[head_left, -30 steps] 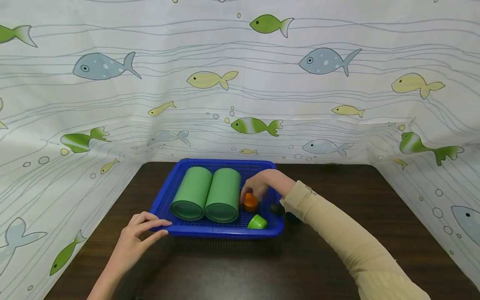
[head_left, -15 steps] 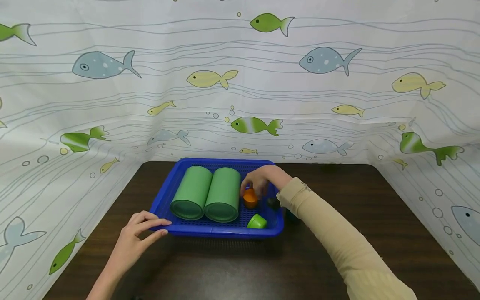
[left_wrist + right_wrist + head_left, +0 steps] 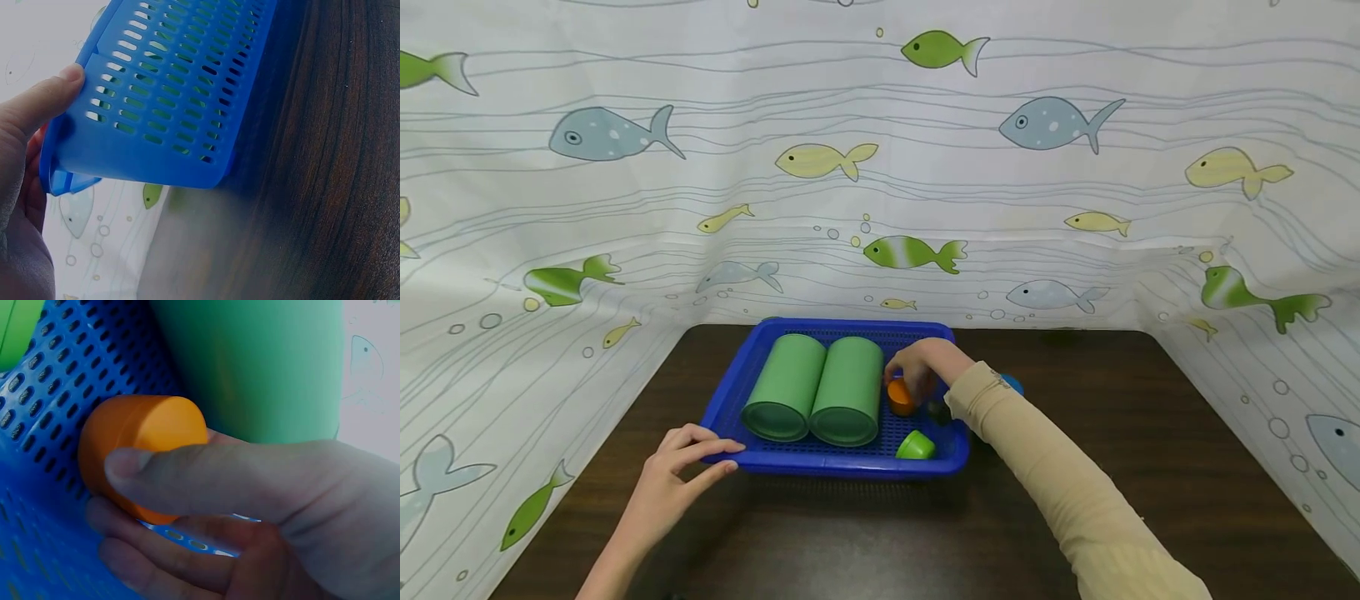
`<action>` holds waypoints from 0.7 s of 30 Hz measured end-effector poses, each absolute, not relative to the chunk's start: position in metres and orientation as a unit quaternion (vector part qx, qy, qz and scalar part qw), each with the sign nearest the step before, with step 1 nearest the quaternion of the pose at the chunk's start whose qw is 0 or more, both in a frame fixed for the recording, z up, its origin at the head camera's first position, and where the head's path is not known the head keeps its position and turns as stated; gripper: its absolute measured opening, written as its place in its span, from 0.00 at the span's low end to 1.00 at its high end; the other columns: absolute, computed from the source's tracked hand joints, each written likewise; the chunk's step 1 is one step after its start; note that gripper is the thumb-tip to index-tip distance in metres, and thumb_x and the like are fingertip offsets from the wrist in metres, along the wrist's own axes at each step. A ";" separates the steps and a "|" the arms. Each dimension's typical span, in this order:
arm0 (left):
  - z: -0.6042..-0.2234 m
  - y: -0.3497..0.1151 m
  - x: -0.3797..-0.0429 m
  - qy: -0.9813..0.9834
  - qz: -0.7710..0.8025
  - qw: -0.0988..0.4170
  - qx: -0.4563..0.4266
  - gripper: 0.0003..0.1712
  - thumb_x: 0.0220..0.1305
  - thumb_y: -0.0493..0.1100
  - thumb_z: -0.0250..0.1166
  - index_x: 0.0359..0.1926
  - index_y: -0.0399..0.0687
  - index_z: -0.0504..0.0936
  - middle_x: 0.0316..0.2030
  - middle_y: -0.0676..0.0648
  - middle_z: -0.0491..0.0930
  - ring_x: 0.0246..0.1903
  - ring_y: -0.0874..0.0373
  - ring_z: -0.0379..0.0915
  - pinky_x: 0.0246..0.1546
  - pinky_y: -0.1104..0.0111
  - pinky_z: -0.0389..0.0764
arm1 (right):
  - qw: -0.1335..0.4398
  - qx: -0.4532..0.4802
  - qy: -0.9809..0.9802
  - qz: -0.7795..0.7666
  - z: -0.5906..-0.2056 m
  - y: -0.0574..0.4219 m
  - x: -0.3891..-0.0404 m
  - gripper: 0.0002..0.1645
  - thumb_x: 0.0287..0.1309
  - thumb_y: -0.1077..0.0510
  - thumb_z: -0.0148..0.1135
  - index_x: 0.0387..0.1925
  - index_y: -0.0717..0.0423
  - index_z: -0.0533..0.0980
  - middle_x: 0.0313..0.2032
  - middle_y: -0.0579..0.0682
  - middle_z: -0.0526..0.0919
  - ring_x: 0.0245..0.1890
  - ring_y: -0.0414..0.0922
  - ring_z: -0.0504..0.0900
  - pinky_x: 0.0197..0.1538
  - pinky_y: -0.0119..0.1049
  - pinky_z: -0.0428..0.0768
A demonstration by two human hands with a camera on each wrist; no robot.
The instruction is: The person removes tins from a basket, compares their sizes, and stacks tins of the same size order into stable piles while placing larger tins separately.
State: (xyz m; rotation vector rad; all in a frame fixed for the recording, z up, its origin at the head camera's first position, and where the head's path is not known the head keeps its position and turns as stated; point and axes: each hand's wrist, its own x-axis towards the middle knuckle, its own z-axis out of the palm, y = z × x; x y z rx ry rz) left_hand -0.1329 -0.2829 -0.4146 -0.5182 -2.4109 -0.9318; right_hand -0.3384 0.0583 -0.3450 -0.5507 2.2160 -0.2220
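A blue plastic basket (image 3: 850, 462) holds two green cylindrical cans (image 3: 846, 392) lying side by side. At its front left corner my left hand (image 3: 673, 467) pinches the rim; in the left wrist view the thumb (image 3: 53, 94) presses the outer wall, with the fingers partly hidden behind the rim. Inside the basket, right of the cans, my right hand (image 3: 916, 367) grips a small orange cup (image 3: 144, 434). Its thumb lies across the cup and the other fingers curl beneath. A small lime-green cup (image 3: 916, 446) lies tilted near the basket's front right corner.
Partly covered by the right sleeve, a dark object (image 3: 938, 412) sits at the basket's right side. A blue item (image 3: 1012, 383) shows behind the forearm. The dark wooden table (image 3: 1120, 417) is bordered by a fish-patterned sheet (image 3: 850, 200).
My right forearm has shifted left, and the hand has settled closer round the orange cup. A blue item has come into sight behind the sleeve. The left hand stays put.
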 end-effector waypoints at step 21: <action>-0.415 -0.281 -0.133 -0.882 -0.347 0.253 -0.192 0.21 0.47 0.31 0.76 0.39 0.61 0.89 0.37 0.62 0.76 0.46 0.72 0.63 0.45 0.80 0.62 | 0.311 -0.233 0.920 -0.055 -0.349 0.055 -0.332 0.42 0.49 0.65 0.73 0.67 0.46 0.70 0.63 0.56 0.71 0.33 0.43 0.83 0.41 0.37 0.85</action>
